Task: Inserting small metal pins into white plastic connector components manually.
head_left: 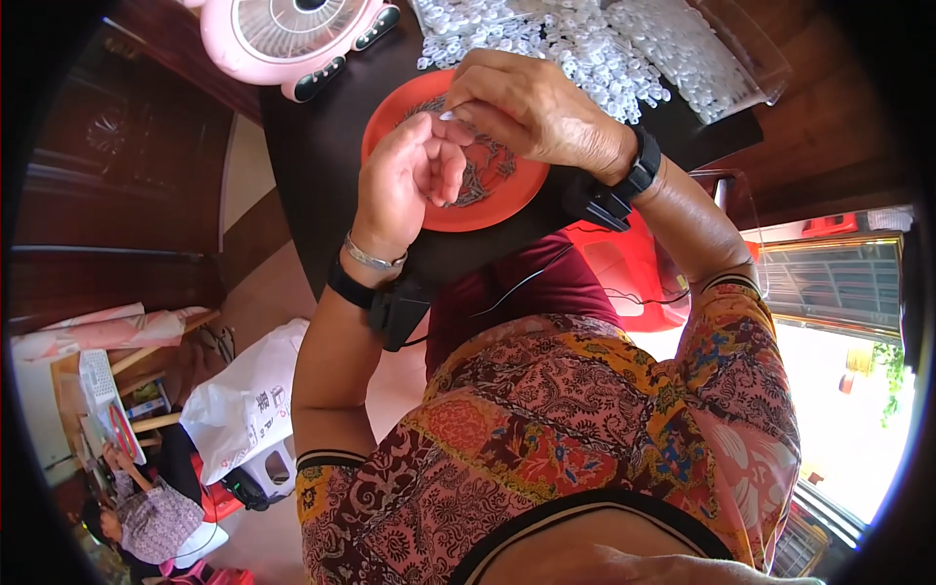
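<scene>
My left hand [405,180] and my right hand [526,107] meet above a red round plate [507,200] on a dark table [312,146]. Between their fingertips they pinch a small white plastic piece [447,115]. The left hand's fingers curl inward; the right hand comes down onto them from above. Small dark metal bits [485,174] lie on the plate, partly hidden under my hands. A heap of small white plastic pieces [604,44] covers the table beyond the plate. Each wrist carries a black band with a cable.
A pink table fan [292,39] stands at the table's far left. A clear plastic bag [751,54] lies by the heap. A red plastic chair [624,263] sits under me. A white bag [244,405] and another person [146,517] are on the floor at lower left.
</scene>
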`<state>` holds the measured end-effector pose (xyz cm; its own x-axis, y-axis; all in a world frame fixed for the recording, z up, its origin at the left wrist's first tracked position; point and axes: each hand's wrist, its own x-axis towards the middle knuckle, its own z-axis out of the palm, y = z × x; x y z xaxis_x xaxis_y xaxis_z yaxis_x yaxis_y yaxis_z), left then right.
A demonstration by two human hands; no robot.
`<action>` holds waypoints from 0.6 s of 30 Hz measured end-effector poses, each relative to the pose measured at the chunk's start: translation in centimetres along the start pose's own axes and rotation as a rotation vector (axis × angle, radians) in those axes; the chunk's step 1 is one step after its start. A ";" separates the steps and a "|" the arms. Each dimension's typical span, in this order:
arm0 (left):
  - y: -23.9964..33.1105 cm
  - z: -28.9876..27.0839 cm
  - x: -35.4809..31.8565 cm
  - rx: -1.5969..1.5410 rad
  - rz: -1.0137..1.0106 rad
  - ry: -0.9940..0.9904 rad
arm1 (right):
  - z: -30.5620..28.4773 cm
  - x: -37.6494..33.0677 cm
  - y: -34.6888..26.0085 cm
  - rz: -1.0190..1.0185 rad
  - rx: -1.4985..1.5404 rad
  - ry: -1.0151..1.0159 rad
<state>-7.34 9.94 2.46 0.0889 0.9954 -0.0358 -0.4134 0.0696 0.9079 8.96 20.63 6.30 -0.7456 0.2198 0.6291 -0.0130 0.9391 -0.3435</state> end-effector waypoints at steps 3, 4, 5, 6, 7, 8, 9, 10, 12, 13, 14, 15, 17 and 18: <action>0.0 -0.7 0.1 -0.127 0.001 -0.029 | 0.7 0.5 -0.1 -0.083 -0.113 -0.004; 0.0 -1.0 0.3 -0.129 -0.003 -0.023 | 0.9 0.7 0.0 -0.081 -0.106 -0.006; 0.0 -1.3 0.6 -0.168 0.011 -0.040 | 0.9 0.9 0.1 -0.104 -0.045 -0.001; 0.0 -1.4 0.6 -0.207 0.025 -0.058 | 1.0 0.9 0.1 -0.126 0.017 0.004; 0.0 -1.3 0.6 -0.218 0.038 -0.064 | 1.0 0.8 -0.1 -0.057 0.073 -0.023; 0.1 -1.3 0.6 -0.221 0.035 -0.061 | 1.2 0.8 -0.2 -0.055 0.077 -0.026; 0.1 -1.3 0.7 -0.228 0.032 -0.037 | 1.3 0.8 -0.2 -0.025 0.104 -0.023; 0.0 -1.2 0.7 -0.235 0.030 -0.014 | 1.4 0.8 -0.3 0.004 0.130 -0.020; 0.0 -1.4 0.8 -0.202 0.033 -0.001 | 1.3 1.1 -0.3 -0.064 0.083 -0.004; 0.0 -1.4 0.8 -0.167 0.038 0.009 | 1.2 1.2 -0.4 -0.134 0.031 0.013; 0.0 -1.2 0.7 -0.168 0.036 0.011 | 1.1 1.4 -0.7 -0.132 0.034 0.012; 0.0 -1.0 0.6 -0.085 0.074 0.074 | 1.0 1.6 -1.3 -0.164 -0.027 0.006; 0.0 -0.9 0.4 -0.001 0.111 0.135 | 1.0 1.5 -1.6 -0.194 -0.090 0.001; 0.0 -0.9 0.3 0.025 0.115 0.157 | 1.0 1.3 -1.4 -0.163 -0.111 0.011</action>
<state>-8.16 10.34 2.04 -0.1009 0.9949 0.0052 -0.3903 -0.0444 0.9196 7.34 19.35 6.88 -0.7322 0.0647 0.6781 -0.0589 0.9857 -0.1577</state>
